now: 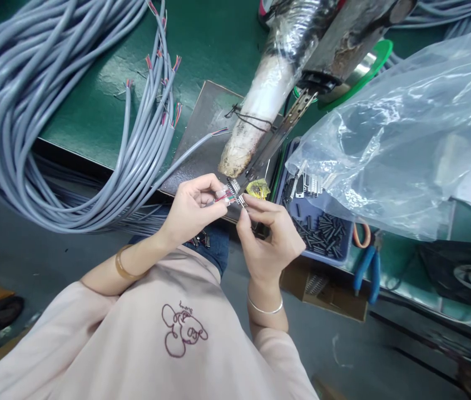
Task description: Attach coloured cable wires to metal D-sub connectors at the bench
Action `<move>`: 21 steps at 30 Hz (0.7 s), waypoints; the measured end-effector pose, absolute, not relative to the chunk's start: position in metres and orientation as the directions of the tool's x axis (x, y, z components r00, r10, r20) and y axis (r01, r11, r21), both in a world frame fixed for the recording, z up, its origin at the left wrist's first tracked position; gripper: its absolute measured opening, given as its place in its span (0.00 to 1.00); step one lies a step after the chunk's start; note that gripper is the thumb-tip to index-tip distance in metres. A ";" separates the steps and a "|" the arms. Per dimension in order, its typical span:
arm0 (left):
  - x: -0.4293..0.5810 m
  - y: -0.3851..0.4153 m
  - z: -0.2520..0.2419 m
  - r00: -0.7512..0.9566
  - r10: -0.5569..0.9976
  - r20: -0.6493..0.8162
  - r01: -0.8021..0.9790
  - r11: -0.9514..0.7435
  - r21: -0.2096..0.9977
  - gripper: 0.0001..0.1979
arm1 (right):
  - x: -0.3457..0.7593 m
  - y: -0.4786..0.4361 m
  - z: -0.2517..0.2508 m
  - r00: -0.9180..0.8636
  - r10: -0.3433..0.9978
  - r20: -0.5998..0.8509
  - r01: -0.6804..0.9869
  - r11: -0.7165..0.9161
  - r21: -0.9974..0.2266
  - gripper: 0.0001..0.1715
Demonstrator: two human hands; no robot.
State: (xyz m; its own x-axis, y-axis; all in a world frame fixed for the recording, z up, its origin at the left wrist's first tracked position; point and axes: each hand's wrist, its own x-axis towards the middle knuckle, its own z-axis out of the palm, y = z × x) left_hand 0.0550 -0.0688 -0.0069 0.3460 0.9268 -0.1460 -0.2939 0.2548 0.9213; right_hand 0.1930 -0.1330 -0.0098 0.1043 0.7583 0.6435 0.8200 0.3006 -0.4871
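My left hand [191, 208] pinches thin coloured wires [227, 195], red and green among them, between thumb and fingertips. My right hand [272, 233] grips a small metal multi-pin connector [241, 201] by its edge, thumb and forefinger pressed together. The wire ends meet the connector's pin side; whether each is joined I cannot make out. Just above my fingertips is the lower end of a slanted soldering iron [279, 130] with a perforated metal sleeve. Beside it, a film-wrapped white tube [252, 119] slopes down toward the hands.
A big coil of grey cable [22, 111] with stripped ends lies left on the green table [202, 39]. To the right stand a blue bin [346, 253] of black pieces and connectors, a clear plastic bag [385, 133], blue-handled pliers [368, 272] and a green-rimmed spool [381, 58].
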 end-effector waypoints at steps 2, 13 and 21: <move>0.055 -0.069 -0.007 0.349 0.927 -0.140 -0.298 0.251 0.921 0.09 | 0.193 -0.133 -0.010 0.113 0.756 0.645 0.816 0.300 -0.494 0.10; 0.054 -0.068 -0.007 0.357 0.929 -0.102 -0.304 0.218 0.927 0.08 | 0.191 -0.131 -0.010 0.121 0.740 0.662 0.810 0.312 -0.496 0.10; 0.054 -0.068 -0.005 0.326 0.940 -0.102 -0.296 0.204 0.933 0.06 | 0.191 -0.131 -0.006 0.102 0.734 0.671 0.830 0.309 -0.464 0.10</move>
State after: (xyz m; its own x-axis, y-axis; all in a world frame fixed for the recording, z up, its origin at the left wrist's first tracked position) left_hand 0.0540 -0.0679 -0.0048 0.3260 0.9399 -0.1020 -0.2963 0.2040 0.9330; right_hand 0.1906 -0.1314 -0.0065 0.1020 0.7340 0.6714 0.8302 0.3090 -0.4639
